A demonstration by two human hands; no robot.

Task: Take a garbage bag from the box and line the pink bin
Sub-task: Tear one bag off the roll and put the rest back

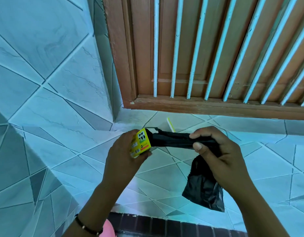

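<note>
A black thin-plastic garbage bag [173, 140] stretches as a bunched band out of the open end of a small yellow cardboard box [140, 142] and runs rightward into the right hand [219, 151]. Past that hand the rest of the bag hangs down as a crumpled, slightly glossy black flap with its lower edge loose in the air above the floor.

The right hand's grip is closed on the bag: the thumb presses it from below and the curled fingers wrap over the top. The left hand [123, 154] has its grip closed around the box, holding it tilted, with the printed end face turned toward the camera and the open end pointing right. A torn cardboard flap sticks up at that opening. Box and bag are both held in the air between the two hands, in front of the body.

A dark beaded bracelet [87, 227] circles the left wrist. Just beside that forearm, at the bottom edge, a sliver of a pink plastic bin [107, 228] shows; most of it is out of view.

Below the hands lies a pale tiled floor [164, 177] with angular grey lines, and a strip of dark brick-pattern tiles [164, 224] near the bottom. A tiled wall [45, 65] rises on the left. Ahead stands a brown wooden door [182, 48] behind white bars [155, 48]. A pale slender object lies on the floor near its threshold, too small to identify.
</note>
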